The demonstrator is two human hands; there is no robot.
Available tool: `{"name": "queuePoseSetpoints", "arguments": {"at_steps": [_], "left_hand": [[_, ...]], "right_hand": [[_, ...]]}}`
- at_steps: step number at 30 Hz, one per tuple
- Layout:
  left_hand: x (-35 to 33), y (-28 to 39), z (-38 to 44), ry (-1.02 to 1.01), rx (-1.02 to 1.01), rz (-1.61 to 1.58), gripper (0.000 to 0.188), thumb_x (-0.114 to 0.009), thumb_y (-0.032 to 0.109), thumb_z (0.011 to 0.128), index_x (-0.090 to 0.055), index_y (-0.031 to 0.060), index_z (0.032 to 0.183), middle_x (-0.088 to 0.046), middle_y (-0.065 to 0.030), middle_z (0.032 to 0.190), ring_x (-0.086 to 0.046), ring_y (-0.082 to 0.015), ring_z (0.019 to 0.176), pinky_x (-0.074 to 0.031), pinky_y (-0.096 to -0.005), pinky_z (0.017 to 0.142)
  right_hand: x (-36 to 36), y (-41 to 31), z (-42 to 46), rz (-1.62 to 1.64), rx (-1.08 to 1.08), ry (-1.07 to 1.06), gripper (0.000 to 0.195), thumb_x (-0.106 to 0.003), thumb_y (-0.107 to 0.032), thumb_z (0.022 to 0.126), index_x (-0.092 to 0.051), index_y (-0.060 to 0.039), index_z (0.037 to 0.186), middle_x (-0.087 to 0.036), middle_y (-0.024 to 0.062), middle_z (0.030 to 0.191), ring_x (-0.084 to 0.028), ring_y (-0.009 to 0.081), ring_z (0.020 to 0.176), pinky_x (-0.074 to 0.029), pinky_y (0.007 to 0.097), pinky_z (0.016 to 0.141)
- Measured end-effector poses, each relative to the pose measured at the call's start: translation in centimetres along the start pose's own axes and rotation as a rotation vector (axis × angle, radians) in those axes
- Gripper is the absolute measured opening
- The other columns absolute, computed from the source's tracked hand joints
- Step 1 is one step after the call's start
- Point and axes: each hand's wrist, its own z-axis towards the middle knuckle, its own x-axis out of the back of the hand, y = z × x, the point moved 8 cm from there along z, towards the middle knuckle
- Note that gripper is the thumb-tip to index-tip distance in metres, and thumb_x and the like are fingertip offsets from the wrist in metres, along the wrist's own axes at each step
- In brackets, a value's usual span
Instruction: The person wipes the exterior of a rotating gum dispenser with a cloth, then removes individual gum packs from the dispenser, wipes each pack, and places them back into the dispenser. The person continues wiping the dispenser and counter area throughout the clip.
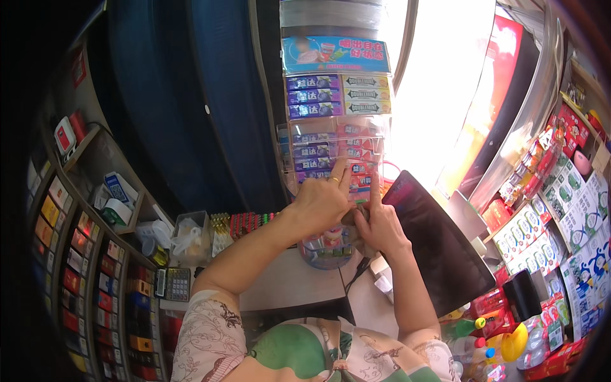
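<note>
A clear plastic gum display rack (336, 126) stands upright before me, with rows of blue and yellow gum packs above and blue and red packs lower down. My left hand (324, 200), a ring on one finger, reaches across its lower tiers, with fingertips at the red gum packs (361, 168). Beside it, my right hand (383, 224) has its index finger stretched up along the rack's right edge. A greyish-brown cloth (355, 229) is bunched between the right thumb and palm. Below the hands, a clear round container (326, 253) holds small items.
A dark monitor or screen (437, 248) leans close to my right forearm. On the counter (281, 286) at left are a calculator (173, 284), a clear bin with plastic bags (190, 238) and small packs. Shelves of boxes line the left; bottles and cartons crowd the right.
</note>
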Motion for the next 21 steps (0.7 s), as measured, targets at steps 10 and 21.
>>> {"name": "queuePoseSetpoints", "arguments": {"at_steps": [10, 21], "left_hand": [[-0.1, 0.6, -0.4, 0.133, -0.099, -0.087, 0.055, -0.075, 0.028, 0.074, -0.061, -0.0042, 0.117, -0.047, -0.0291, 0.137, -0.069, -0.0296, 0.069, -0.054, -0.0376, 0.055], [3.3, 1.6, -1.7, 0.257, -0.190, -0.178, 0.035, -0.077, 0.018, 0.073, -0.065, -0.0006, 0.101, -0.061, -0.0201, 0.112, -0.066, -0.0275, 0.064, -0.052, -0.0348, 0.055]], "right_hand": [[0.4, 0.7, 1.0, -0.101, -0.165, -0.115, 0.086, -0.058, -0.013, 0.085, -0.003, 0.0142, 0.145, -0.065, 0.0255, 0.079, -0.065, 0.0423, 0.077, -0.051, 0.0460, 0.073], [1.5, 0.0, 1.1, 0.004, -0.124, -0.090, 0.071, -0.060, -0.013, 0.083, -0.026, 0.0051, 0.143, -0.066, 0.0247, 0.082, -0.066, 0.0403, 0.076, -0.053, 0.0439, 0.071]]}}
